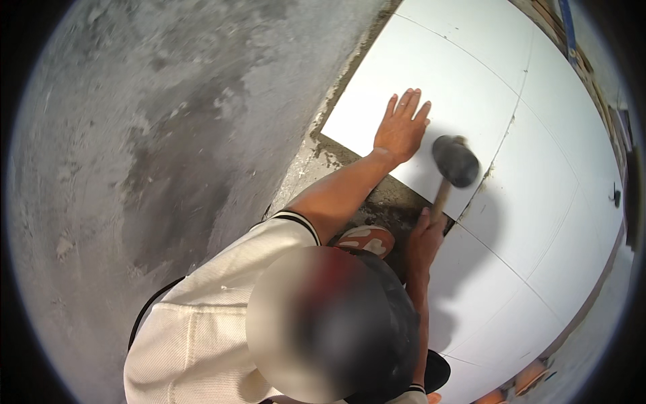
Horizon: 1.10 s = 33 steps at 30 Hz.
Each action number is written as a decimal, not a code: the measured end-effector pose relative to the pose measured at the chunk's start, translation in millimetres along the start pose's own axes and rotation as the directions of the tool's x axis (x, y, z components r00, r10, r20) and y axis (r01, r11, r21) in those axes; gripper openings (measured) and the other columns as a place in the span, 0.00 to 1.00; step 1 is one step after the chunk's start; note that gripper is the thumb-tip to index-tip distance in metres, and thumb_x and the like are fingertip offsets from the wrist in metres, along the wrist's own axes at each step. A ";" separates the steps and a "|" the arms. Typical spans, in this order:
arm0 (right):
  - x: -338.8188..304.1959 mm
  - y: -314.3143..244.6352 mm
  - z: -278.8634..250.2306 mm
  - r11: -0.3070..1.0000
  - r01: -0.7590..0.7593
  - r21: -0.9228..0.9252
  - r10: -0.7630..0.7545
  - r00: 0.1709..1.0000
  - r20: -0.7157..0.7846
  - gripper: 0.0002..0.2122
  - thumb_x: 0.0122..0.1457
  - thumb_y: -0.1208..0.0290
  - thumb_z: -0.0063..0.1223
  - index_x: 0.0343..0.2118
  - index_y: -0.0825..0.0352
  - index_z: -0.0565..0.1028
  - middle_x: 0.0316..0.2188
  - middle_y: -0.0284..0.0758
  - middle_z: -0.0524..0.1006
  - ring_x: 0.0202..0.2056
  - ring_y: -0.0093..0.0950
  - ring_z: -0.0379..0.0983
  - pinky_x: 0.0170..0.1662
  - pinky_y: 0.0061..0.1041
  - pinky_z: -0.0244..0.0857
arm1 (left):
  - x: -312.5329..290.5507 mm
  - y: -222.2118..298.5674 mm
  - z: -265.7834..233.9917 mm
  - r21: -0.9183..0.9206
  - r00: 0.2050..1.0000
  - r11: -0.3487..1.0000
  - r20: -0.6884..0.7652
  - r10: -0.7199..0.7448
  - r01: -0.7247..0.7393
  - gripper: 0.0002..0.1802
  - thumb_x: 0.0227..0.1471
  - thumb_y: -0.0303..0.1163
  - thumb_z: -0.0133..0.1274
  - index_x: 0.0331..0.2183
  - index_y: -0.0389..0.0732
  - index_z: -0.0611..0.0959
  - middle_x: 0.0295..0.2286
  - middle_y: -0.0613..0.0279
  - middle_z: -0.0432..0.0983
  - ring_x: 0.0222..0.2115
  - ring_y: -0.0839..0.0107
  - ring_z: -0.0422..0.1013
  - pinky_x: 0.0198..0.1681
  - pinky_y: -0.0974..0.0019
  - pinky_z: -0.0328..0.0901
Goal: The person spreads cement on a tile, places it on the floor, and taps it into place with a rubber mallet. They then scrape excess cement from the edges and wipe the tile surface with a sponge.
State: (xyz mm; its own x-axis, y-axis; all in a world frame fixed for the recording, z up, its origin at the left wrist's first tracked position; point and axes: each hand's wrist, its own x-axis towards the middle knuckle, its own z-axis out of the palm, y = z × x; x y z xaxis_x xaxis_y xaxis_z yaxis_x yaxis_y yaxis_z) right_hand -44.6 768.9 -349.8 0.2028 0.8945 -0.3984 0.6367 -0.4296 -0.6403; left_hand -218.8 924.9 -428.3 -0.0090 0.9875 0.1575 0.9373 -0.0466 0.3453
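Observation:
My left hand (402, 131) lies flat on a large white tile (356, 101), fingers stretched out and a little apart. My right hand (426, 241) is wrapped round the wooden handle of a mallet (455, 161) with a dark, rubber-looking head. The mallet head is slightly blurred and appears over the tile, just right of my left hand; whether it touches the tile I cannot tell. Its shadow falls on the tiles to the right. Wet-looking grey mortar (398, 194) shows along the tile's near edge, and more lines its left edge.
More white tiles (538, 195) with thin joints spread to the right. A rough grey cement surface (182, 135) fills the left. At the upper right is a long blue object (567, 27); orange brick-like pieces (530, 377) lie at the lower right. A patterned orange shoe (367, 240) shows below my left arm.

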 end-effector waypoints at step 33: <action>173.6 -115.8 45.4 0.951 0.308 0.023 -0.307 0.951 -0.021 0.18 0.75 0.58 0.48 0.41 0.73 0.71 0.28 0.51 0.79 0.32 0.54 0.78 0.37 0.51 0.66 | 18.7 -53.1 -20.4 -0.099 0.985 0.988 0.116 0.129 -0.118 0.46 0.65 0.61 0.51 0.71 0.42 0.63 0.72 0.47 0.51 0.74 0.52 0.45 0.76 0.48 0.43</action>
State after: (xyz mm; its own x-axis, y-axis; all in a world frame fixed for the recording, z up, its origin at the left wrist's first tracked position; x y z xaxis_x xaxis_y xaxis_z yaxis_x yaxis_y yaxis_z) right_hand -116.8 968.3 -374.6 0.0128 0.9856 -0.1684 0.6509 -0.1361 -0.7469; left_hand -275.8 942.8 -424.8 0.1526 0.9840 0.0921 0.8926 -0.1772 0.4145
